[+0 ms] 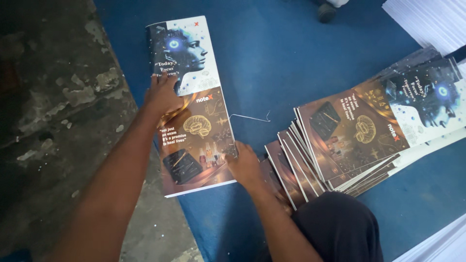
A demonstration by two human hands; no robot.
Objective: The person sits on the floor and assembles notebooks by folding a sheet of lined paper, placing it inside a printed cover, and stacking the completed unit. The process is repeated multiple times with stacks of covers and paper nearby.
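Head view. Blue mat (272,58) on the floor, cracked concrete floor (58,121) to its left.

Printed cover sheet (191,104) lies flat at the mat's left edge, long side running away from the camera. Upper half pale with a blue-toned profile head, lower half brown with a gold brain drawing. White edges show under its near corner, so it tops a thin stack.

Left hand (162,94) lies palm down on the sheet's left side, about midway along, fingers spread over the print. Pressing, not clenched around anything.

Right hand (244,165) sits at the sheet's near right corner, fingertips touching the edge. Fingers loosely bent; no closed grip visible.

Thin bent wire (250,118) lies on the mat just right of the sheet, apart from both hands.

Further right, a fanned pile of same-design covers (359,131), overlapping, slanting up to the right. Dark-clothed knee (340,223) below it. White paper stack (432,22) at top right corner; more white sheets at bottom right.
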